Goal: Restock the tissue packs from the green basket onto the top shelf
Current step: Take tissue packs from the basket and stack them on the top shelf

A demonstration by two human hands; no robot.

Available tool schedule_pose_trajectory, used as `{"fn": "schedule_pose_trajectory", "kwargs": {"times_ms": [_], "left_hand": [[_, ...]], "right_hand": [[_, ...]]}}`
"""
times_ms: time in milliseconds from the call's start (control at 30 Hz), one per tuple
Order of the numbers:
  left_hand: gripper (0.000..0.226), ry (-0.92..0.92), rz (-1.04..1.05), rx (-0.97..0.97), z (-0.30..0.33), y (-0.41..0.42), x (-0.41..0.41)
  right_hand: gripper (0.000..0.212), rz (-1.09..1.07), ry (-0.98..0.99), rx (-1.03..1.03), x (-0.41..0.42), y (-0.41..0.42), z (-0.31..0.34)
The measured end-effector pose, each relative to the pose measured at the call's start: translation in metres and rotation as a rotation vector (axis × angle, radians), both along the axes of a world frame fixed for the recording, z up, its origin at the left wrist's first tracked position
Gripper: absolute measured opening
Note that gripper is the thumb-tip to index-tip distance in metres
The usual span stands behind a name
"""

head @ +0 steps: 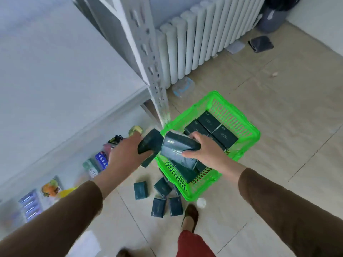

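Dark-green soft plastic tissue packs [179,147] fill both hands, left hand [124,153] and right hand [202,151] clamped above the bright green slatted basket [241,125]; overfull grips risk more dropping onto the tiled floor [278,145].

One green basket [246,127], four floor tissue packs [141,190], two hands [202,151].
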State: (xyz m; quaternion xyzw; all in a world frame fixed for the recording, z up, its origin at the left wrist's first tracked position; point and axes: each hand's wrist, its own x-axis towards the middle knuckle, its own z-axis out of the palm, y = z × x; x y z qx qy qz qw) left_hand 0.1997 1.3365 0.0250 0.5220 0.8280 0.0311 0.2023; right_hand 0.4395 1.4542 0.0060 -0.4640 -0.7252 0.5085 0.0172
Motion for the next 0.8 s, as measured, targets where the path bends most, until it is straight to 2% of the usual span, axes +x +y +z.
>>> {"fn": "schedule_pose_trajectory", "kwargs": {"times_ms": [100,200,267,367,533,600,700,800], "left_hand": [[0.044,-0.015,0.167,0.076,0.077,-0.065,-0.041],[0.042,-0.048,0.306,0.212,0.136,-0.122,-0.093],[0.04,-0.054,0.385,0.273,0.165,-0.158,-0.136],[0.035,-0.039,0.467,0.339,0.194,-0.209,-0.208],[0.047,0.073,0.553,0.406,0.218,-0.281,-0.344],[0.053,0.12,0.567,0.373,0.221,-0.305,-0.404],[0.051,0.211,0.537,0.318,0.218,-0.344,-0.488],[0.05,0.38,0.47,0.247,0.209,-0.377,-0.559]], "right_hand": [[0.06,0.074,0.15,0.017,-0.05,-0.015,0.084],[0.075,0.101,0.282,-0.013,-0.117,-0.036,0.141],[0.075,0.119,0.35,-0.05,-0.17,-0.052,0.167],[0.062,0.166,0.464,-0.125,-0.255,-0.084,0.194],[0.055,0.258,0.531,-0.129,-0.408,-0.143,0.204],[0.052,0.293,0.52,-0.091,-0.472,-0.164,0.198],[0.049,0.337,0.495,-0.018,-0.561,-0.2,0.184],[0.051,0.36,0.474,0.08,-0.634,-0.234,0.172]]}}
